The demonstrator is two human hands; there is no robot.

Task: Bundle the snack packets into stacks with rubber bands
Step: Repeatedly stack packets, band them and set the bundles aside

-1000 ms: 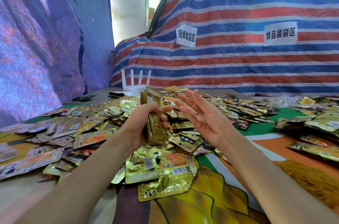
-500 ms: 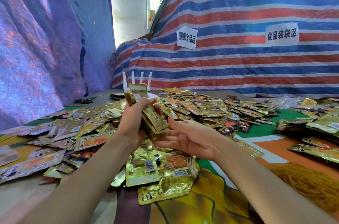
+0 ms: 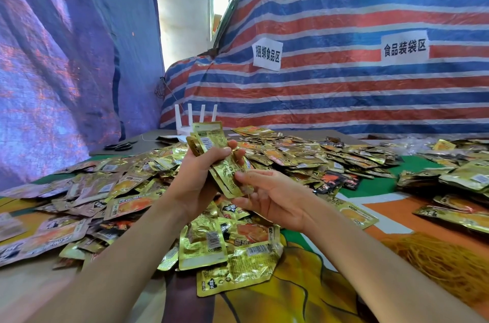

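Banding looks in hand: your left hand (image 3: pixel 197 177) clenches the stack of gold foil snack packets (image 3: pixel 209 138) mid-length; your right hand (image 3: pixel 275 198) pinches its end just below that grip. Next, stretch a band from the tangled heap of tan rubber bands (image 3: pixel 436 264), low and right of the grip, around it.

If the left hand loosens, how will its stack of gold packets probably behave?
The stack of gold packets looks glossy, so packets would probably slide apart. Its ends fan out beyond the left hand, suggesting thin, floppy pouches.
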